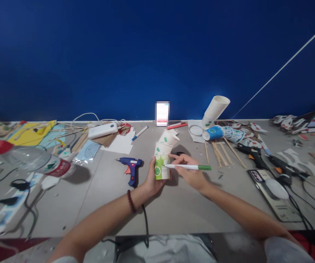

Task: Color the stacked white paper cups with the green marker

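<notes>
My left hand (155, 179) is wrapped round the lowest of several joined paper cups (162, 168), which form a bent column above the table. That lowest cup carries green colouring with round patterns; the upper cups are white with small green marks. Between the fingers of my right hand (189, 171) is a white marker (192, 167) with a green end, its tip at the side of the coloured cup. A blue glue gun (131, 168) lies on the table just left of my left hand.
A stack of white cups (215, 109) leans at the back right beside blue-patterned cups (223, 133) and wooden sticks (221, 153). Black glue guns (253, 155) and a phone (274, 197) lie right. A spray bottle (45, 162) and a power strip (15, 204) occupy the left. A lit phone (162, 113) stands against the wall.
</notes>
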A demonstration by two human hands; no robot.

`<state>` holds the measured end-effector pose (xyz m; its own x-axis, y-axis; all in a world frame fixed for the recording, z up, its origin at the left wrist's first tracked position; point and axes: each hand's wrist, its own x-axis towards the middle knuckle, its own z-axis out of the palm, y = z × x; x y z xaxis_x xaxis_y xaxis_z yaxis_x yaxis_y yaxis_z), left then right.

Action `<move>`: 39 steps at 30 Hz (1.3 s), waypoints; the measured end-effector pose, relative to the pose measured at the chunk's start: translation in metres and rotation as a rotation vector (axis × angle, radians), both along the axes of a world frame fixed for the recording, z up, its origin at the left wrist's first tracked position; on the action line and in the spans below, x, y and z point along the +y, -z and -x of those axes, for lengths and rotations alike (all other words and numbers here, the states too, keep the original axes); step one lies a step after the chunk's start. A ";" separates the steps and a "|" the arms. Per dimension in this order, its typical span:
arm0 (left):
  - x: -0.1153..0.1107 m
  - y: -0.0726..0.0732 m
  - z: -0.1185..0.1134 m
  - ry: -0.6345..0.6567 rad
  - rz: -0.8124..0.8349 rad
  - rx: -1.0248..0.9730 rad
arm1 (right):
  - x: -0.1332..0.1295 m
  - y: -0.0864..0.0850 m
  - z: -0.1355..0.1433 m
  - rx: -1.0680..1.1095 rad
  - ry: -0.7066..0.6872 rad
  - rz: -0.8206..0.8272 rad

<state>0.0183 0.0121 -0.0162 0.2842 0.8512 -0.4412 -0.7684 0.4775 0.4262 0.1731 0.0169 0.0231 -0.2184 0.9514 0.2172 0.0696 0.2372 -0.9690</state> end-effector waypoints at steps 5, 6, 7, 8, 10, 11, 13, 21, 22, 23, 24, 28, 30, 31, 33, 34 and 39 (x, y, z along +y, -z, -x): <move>0.000 0.000 0.000 0.007 -0.008 0.020 | 0.001 0.002 0.001 0.015 0.010 0.006; 0.000 0.001 0.000 0.001 -0.010 0.026 | 0.001 0.003 0.001 0.021 0.015 0.009; 0.000 0.001 0.000 -0.003 -0.011 0.030 | 0.001 0.004 0.001 0.028 0.020 0.012; 0.000 0.001 0.000 -0.009 -0.016 0.033 | 0.002 0.005 0.001 0.034 0.022 0.015; -0.001 0.001 0.000 -0.008 -0.033 0.030 | 0.002 0.007 0.001 0.041 0.029 0.020; -0.001 0.001 0.000 -0.009 -0.044 0.026 | 0.002 0.008 0.000 0.041 0.031 0.024; -0.002 0.000 0.000 -0.003 -0.045 0.018 | 0.002 0.009 0.000 0.040 0.038 0.033; -0.002 0.000 0.000 0.004 -0.033 0.013 | 0.000 0.003 0.001 0.048 0.014 0.017; -0.002 0.000 0.000 0.008 -0.037 0.011 | 0.000 0.001 0.001 0.041 0.012 0.015; -0.002 -0.001 0.000 0.010 -0.037 0.011 | 0.000 0.000 0.001 0.034 0.008 0.012; -0.002 -0.001 0.000 0.007 -0.035 0.011 | 0.000 -0.001 0.001 0.028 0.004 0.011; -0.002 -0.002 0.000 -0.004 -0.026 0.009 | 0.000 -0.003 0.000 0.014 0.000 0.007; -0.002 -0.003 0.000 -0.004 -0.023 0.006 | 0.000 -0.002 0.000 0.006 0.004 0.006; -0.002 -0.003 0.000 -0.001 -0.019 0.003 | 0.000 -0.002 0.000 0.003 0.006 0.006; -0.002 -0.002 0.000 -0.001 -0.014 0.001 | -0.001 -0.001 0.001 0.008 0.014 0.011; -0.002 -0.002 0.000 -0.002 -0.013 0.002 | -0.001 0.000 0.001 0.015 0.020 0.015; -0.002 -0.002 0.000 -0.009 -0.033 -0.002 | 0.000 0.003 0.002 0.036 0.020 0.018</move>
<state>0.0180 0.0100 -0.0145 0.2777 0.8679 -0.4119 -0.7735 0.4563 0.4398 0.1711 0.0171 0.0199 -0.1914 0.9594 0.2070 0.0394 0.2182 -0.9751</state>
